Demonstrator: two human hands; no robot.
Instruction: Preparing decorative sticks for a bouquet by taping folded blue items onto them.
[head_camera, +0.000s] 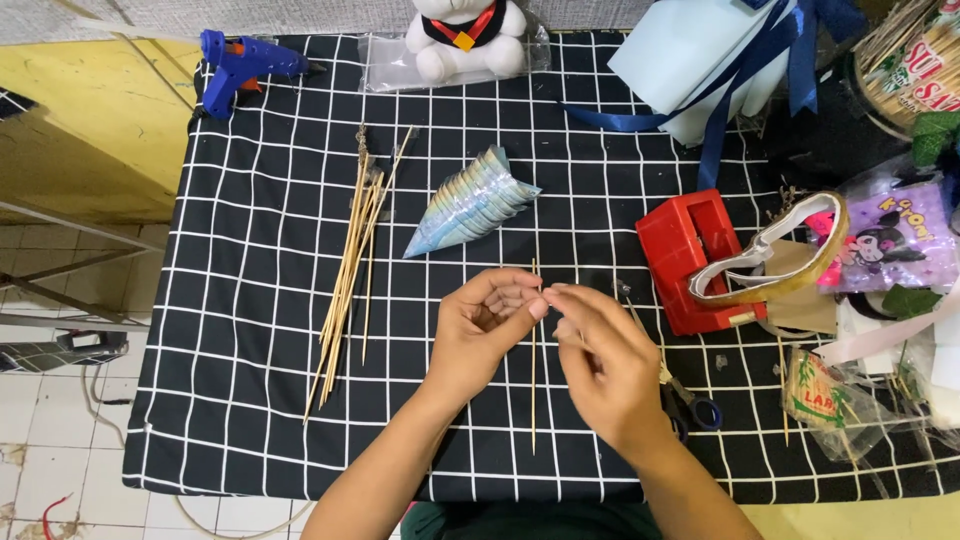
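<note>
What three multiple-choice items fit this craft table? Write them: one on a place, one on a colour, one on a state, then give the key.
1. Where does the glue gun lie?
A. far left corner of the cloth
B. beside the scissors
C. on the floor

2. What colour is the tape holder?
A. green
B. red
C. white

3. How is the single skewer held?
A. lying untouched
B. snapped in half
C. pinched at its top by the left hand and right hand

Key: 1 A, it sits at the cloth's far left edge; 2 B, its body is plainly red; 3 C, both hands' fingertips meet at its upper end.
</note>
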